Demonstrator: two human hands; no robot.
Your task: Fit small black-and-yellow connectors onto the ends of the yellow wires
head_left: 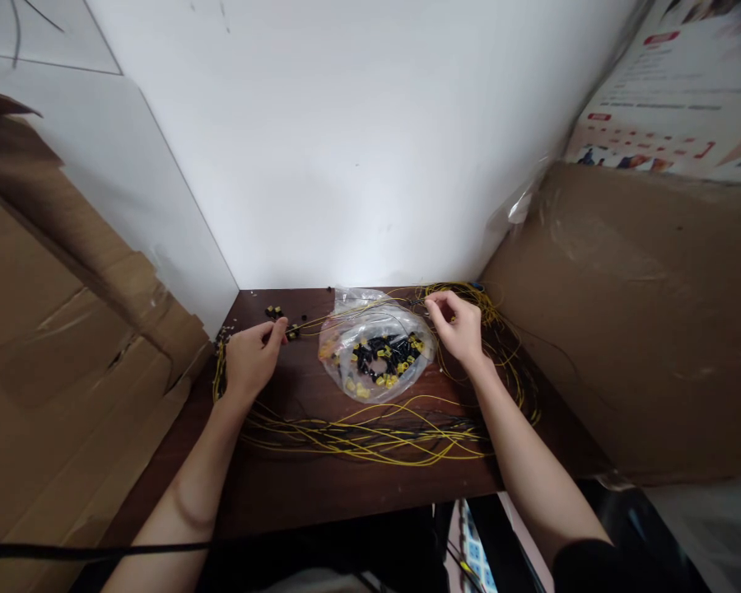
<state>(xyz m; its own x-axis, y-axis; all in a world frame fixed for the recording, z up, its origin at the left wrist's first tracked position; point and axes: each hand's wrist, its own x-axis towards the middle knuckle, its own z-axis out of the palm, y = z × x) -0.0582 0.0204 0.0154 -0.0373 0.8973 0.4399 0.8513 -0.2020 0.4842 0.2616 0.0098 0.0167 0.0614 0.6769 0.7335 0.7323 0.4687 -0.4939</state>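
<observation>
Thin yellow and black wires (351,312) stretch between my two hands, above a clear plastic bag (376,394). My left hand (253,360) is closed in a pinch on one end of the wires, beside some small black and yellow pieces (275,312). At the back right, my right hand (459,326) pinches the wires near a yellow coil (491,309). Black and yellow parts (389,356) fill the open bag. In front of it a long loose bundle of yellow and black wires (358,436) lies across the brown table.
Cardboard stands on the left (55,346) and on the right (623,329) of the table (321,500). A white wall (358,148) rises at the back. A dark cable (99,550) crosses the lower left.
</observation>
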